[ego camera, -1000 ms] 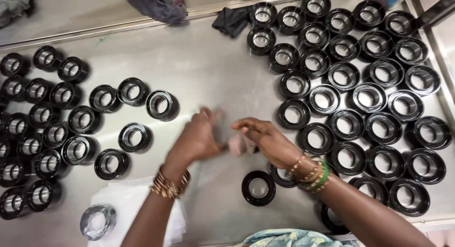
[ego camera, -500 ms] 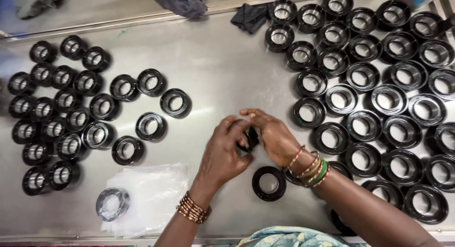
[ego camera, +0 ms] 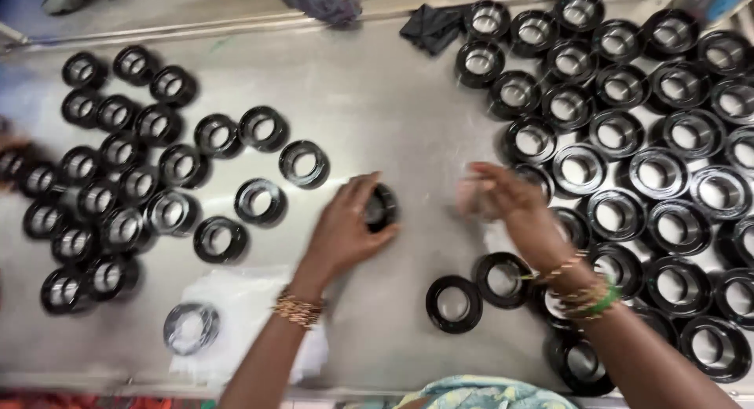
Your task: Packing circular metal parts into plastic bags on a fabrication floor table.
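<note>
The left hand [ego camera: 345,228] holds a black ring-shaped part [ego camera: 380,208], its fingers curled round the rim from the near side and the thumb closing on it from below, so the part sits just above or on the steel table [ego camera: 393,103] at mid-bench; whether it rests on the metal or is lifted clear cannot be told. The right hand [ego camera: 496,195] is smeared by motion, fingers loosely bunched, near the edge of the crowded field of larger black rings [ego camera: 628,158] on the right; whether it pinches anything cannot be told from this blur. Two loose rings [ego camera: 454,302] lie side by side, touching, just in front of the right wrist with its bangles [ego camera: 585,287]. On the left a second group of smaller black rings [ego camera: 118,181] spreads in rough rows, and a silvery ring [ego camera: 191,327] lies on a sheet of clear plastic [ego camera: 243,315] beside the left forearm. A dark cloth [ego camera: 433,24] lies at the far edge. The likely risk here is the grip: the held part is caught mostly by fingertips on a smooth rim, so it could slip and roll among the sorted pieces. The right forearm also hangs low over the rings near the table's front edge and could nudge one off.
</note>
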